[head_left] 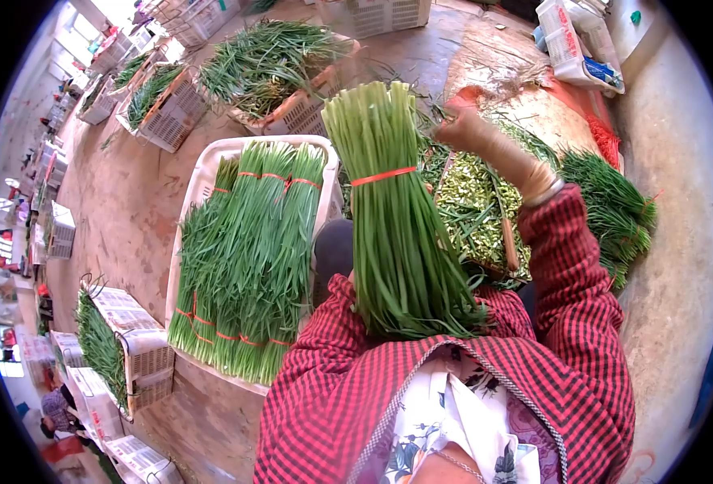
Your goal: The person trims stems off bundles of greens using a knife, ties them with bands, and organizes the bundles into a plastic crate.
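Observation:
A large bundle of long green stalks [389, 234] stands upright against my lap, pale cut ends up, with a red band [383, 176] round its upper part. My left sleeve [332, 315] reaches behind the bundle, which hides the fingers of my left hand. To the right of the bundle's top, my right hand [459, 125] is raised and closed, blurred; what it holds is too small to make out. On the left, a white crate [176, 278] holds several banded green bundles [248, 250] lying side by side.
Behind the bundle are a crate of loose greens [272, 68] and a heap of cut stalk pieces [473, 198] with a brown handle [510, 242]. Dark green bundles [610, 210] lie at the right, near a wall [679, 185]. More crates [143, 355] stand at the left.

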`<act>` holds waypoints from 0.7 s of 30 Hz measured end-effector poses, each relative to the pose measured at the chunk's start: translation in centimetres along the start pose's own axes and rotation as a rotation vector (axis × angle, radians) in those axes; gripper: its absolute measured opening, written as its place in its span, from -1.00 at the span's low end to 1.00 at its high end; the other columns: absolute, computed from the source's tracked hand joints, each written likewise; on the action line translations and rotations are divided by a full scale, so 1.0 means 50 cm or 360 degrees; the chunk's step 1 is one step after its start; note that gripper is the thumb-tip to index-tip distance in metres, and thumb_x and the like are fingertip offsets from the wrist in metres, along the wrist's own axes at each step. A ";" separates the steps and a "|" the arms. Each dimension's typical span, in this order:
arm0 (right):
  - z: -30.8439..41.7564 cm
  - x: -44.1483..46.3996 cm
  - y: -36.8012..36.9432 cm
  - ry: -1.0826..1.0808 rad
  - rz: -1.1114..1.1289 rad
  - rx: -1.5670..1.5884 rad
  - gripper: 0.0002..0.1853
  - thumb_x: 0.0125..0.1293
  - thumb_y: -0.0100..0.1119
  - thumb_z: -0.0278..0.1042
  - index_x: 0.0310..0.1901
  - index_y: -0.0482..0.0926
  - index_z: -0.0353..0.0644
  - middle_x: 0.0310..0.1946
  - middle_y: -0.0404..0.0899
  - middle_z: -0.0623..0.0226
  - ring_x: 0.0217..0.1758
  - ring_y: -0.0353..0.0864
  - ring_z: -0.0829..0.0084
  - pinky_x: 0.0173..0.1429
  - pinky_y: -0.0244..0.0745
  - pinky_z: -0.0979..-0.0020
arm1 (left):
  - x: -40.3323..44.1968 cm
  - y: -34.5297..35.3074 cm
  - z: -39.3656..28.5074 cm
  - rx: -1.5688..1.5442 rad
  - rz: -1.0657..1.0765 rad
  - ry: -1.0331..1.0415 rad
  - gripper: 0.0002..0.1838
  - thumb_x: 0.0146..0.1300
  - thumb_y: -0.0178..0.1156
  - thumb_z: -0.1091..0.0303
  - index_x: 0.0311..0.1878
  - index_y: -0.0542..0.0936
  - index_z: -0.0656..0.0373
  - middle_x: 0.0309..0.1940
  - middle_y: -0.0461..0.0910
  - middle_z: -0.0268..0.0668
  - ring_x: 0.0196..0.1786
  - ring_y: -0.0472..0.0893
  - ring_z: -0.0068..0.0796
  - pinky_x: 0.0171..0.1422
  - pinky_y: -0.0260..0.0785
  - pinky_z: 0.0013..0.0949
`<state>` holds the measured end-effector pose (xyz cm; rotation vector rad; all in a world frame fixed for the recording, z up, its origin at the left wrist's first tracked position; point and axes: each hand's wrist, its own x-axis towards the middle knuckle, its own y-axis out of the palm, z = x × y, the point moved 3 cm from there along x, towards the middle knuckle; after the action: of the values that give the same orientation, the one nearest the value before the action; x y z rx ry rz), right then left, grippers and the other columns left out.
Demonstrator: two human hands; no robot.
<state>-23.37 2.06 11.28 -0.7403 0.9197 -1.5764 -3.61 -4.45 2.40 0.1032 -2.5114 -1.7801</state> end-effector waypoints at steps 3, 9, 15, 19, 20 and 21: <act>0.119 -0.060 0.085 0.0199 -0.0133 0.1639 -0.06 0.21 0.32 0.10 0.42 0.12 -0.35 0.32 0.33 0.03 0.35 0.33 0.32 0.47 0.14 0.32 | 0.000 0.005 -0.007 0.0078 -0.0028 0.0030 -0.29 0.36 -0.01 -0.24 0.29 0.39 0.20 0.13 0.54 -0.25 0.12 0.56 -0.40 0.24 0.43 -0.27; 0.121 -0.050 0.097 0.0232 -0.0718 0.1822 -0.26 0.17 0.42 -0.07 0.25 0.32 -0.32 0.03 0.56 0.26 0.04 0.56 0.46 0.14 0.49 0.41 | 0.003 0.012 -0.037 0.0408 -0.0116 0.0209 -0.29 0.36 0.01 -0.22 0.31 0.38 0.20 0.12 0.54 -0.24 0.13 0.55 -0.39 0.26 0.42 -0.29; 0.119 -0.034 0.091 0.0136 -0.1006 0.1396 -0.23 0.08 0.49 -0.10 0.22 0.30 -0.29 0.02 0.59 0.22 0.04 0.59 0.40 0.13 0.48 0.38 | -0.004 0.050 -0.016 0.1691 -0.0316 0.0754 0.20 0.01 0.52 0.27 0.51 -0.19 0.27 0.29 0.32 -0.13 0.28 0.40 -0.34 0.36 0.28 -0.30; 0.137 -0.036 0.091 0.0175 -0.1083 0.0908 -0.08 0.03 0.48 -0.02 0.31 0.16 -0.24 0.01 0.59 0.06 0.06 0.62 0.15 0.14 0.47 0.29 | 0.020 0.039 0.019 0.1656 -0.0334 0.0802 0.16 -0.05 0.54 0.31 0.48 -0.07 0.21 0.27 0.30 -0.18 0.29 0.36 -0.35 0.36 0.26 -0.27; 0.147 -0.039 0.090 0.0182 -0.1060 0.0818 -0.05 0.03 0.48 0.00 0.34 0.13 -0.22 0.01 0.59 0.04 0.07 0.62 0.12 0.14 0.47 0.28 | 0.024 0.036 0.021 0.1695 -0.0364 0.0796 0.11 -0.05 0.54 0.31 0.46 -0.01 0.22 0.27 0.31 -0.19 0.28 0.37 -0.35 0.35 0.26 -0.26; 0.149 -0.041 0.091 0.0176 -0.1047 0.0746 -0.09 0.05 0.47 -0.02 0.33 0.18 -0.23 0.04 0.57 0.04 0.06 0.62 0.11 0.12 0.48 0.27 | 0.027 0.020 0.026 0.1654 -0.0402 0.0824 -0.05 -0.04 0.52 0.35 0.37 0.15 0.22 0.19 0.40 -0.23 0.20 0.44 -0.39 0.29 0.33 -0.30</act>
<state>-14.39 2.41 11.10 -0.6492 0.3498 -2.3232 -5.07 -3.01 2.90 0.8110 -2.7364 -0.2174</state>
